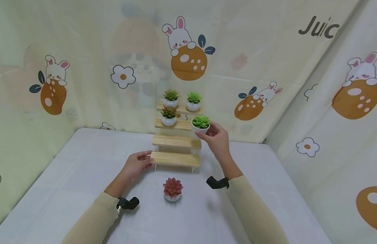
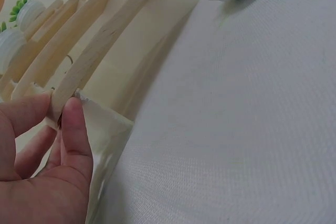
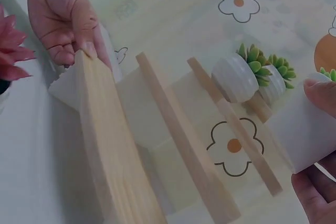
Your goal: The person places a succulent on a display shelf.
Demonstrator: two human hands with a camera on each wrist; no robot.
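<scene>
A wooden four-tier plant stand (image 1: 175,158) stands on the table. My left hand (image 1: 136,166) pinches the left end of its lowest board, thumb and fingers on either side of the wood in the left wrist view. My right hand (image 1: 217,138) holds a green succulent in a white pot (image 1: 200,124) at the right end of the second board from the top. In the right wrist view, the thumb lies along the white pot (image 3: 304,124) and the fingers are under it. A reddish-brown succulent (image 1: 169,116) sits at the left of that same board.
Two green succulents, a darker one (image 1: 171,98) and a brighter one (image 1: 193,101), sit on the top board. A red succulent in a white pot (image 1: 172,189) stands on the white table (image 1: 139,217) before the stand. A printed curtain (image 1: 139,112) hangs close behind.
</scene>
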